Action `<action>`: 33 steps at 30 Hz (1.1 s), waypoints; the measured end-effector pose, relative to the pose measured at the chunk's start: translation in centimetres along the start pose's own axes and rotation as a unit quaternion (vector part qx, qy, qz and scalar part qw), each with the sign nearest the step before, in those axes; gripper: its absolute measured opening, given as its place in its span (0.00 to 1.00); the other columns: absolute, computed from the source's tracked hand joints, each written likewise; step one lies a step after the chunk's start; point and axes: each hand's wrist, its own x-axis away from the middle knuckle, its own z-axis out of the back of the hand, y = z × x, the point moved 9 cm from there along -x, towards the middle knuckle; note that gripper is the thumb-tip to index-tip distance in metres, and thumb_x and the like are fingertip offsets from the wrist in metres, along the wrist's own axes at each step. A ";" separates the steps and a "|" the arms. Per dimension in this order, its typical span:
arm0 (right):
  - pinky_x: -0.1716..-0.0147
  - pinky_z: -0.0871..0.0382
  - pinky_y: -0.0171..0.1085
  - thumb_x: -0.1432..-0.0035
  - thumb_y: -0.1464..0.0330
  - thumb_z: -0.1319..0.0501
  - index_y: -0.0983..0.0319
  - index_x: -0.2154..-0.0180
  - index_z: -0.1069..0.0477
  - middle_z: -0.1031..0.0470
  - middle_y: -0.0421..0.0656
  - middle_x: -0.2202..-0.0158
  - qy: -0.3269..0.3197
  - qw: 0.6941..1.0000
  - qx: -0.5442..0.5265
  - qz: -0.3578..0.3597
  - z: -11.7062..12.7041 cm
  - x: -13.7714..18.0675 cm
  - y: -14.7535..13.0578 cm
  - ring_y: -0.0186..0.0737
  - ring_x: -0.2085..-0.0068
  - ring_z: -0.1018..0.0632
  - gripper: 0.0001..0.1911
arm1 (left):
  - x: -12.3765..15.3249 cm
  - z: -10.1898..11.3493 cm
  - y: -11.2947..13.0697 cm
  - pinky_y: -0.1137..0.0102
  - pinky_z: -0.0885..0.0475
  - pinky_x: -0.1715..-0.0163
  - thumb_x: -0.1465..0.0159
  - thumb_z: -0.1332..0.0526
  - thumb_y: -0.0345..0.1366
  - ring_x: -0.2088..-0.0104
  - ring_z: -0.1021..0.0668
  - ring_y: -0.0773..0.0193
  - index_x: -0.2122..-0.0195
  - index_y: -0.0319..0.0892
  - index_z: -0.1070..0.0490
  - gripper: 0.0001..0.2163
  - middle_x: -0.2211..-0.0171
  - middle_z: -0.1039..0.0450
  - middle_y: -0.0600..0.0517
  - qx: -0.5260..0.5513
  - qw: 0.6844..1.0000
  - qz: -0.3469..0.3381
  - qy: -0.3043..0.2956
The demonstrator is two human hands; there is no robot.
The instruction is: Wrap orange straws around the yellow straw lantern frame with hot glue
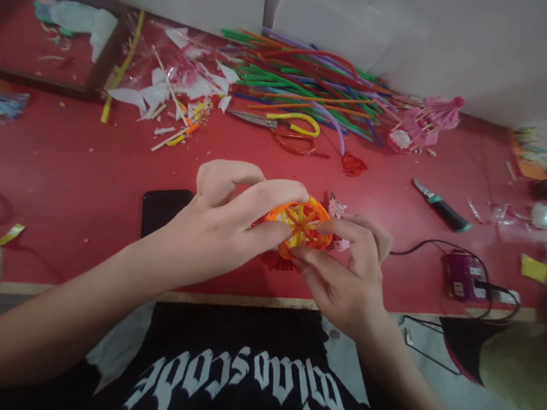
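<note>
A small orange ring with yellow spokes, a wheel made of bent straws [302, 224], is held between both hands just above the red table [81, 166]. My left hand [223, 222] pinches its left rim with curled fingers. My right hand [346, 268] grips its right and lower edge with fingers pressed together. Small pink paper bits [337, 208] lie right behind the wheel.
A black phone [162, 209] lies left of my hands. Further back are a heap of coloured straws [310, 79], yellow-handled scissors [274, 121], paper scraps [177, 95] and a pink paper umbrella [428, 121]. A knife [442, 206] and a purple charger with cable [463, 276] lie right.
</note>
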 end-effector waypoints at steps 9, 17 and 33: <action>0.45 0.34 0.53 0.43 0.74 0.32 0.56 0.63 0.25 0.31 0.44 0.51 0.009 1.000 -0.004 0.004 0.0 -0.1 -0.1 0.50 0.45 0.32 0.08 | 0.8 0.4 2.2 0.60 0.33 0.59 0.31 0.40 0.32 0.54 0.24 0.56 0.61 0.49 0.25 0.05 0.52 0.22 0.53 -0.120 0.979 -0.154 0.052; 0.45 0.33 0.53 0.43 0.73 0.32 0.56 0.63 0.25 0.31 0.44 0.51 0.007 1.000 -0.004 0.001 0.1 -0.1 -0.1 0.50 0.45 0.32 0.07 | 0.5 0.6 0.3 0.60 0.29 0.58 0.31 0.40 0.39 0.59 0.22 0.58 0.49 0.54 0.26 0.10 0.58 0.21 0.52 -0.019 0.996 -0.079 0.035; 0.45 0.34 0.53 0.42 0.72 0.32 0.54 0.60 0.23 0.31 0.44 0.51 0.006 1.000 -0.013 -0.011 0.1 -0.2 -0.2 0.50 0.46 0.32 0.09 | 4.4 0.2 0.6 0.75 0.31 0.73 0.33 0.39 0.22 0.72 0.21 0.73 0.55 0.46 0.24 0.12 0.64 0.18 0.61 -0.010 0.965 -0.218 0.148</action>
